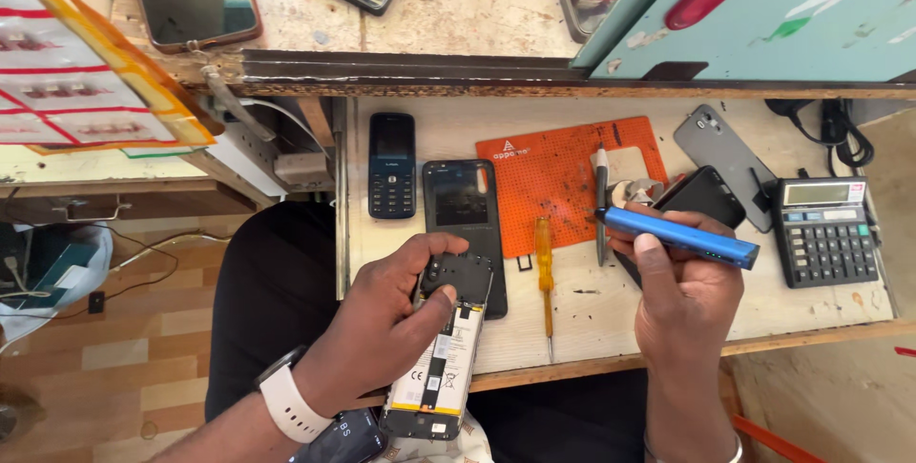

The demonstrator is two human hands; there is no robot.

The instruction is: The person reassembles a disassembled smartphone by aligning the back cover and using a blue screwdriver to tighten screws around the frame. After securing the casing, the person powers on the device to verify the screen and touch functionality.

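My left hand (386, 320) grips an opened smartphone (444, 353), back cover off, with its white battery and black inner plate facing up. The thumb rests on the phone's upper part. My right hand (682, 291) holds a blue pen-shaped electric screwdriver (682, 237) level above the work board, its tip pointing left, apart from the phone. A removed black phone back panel (463, 210) lies on the board just beyond the opened phone.
On the wooden work board (592, 315) lie a dark keypad phone (391, 165), an orange mat (563, 172), a yellow-handled screwdriver (544, 263), a pen tool (601, 200), a grey phone (718, 153) and a calculator (825, 231). More phones lie on the upper shelf.
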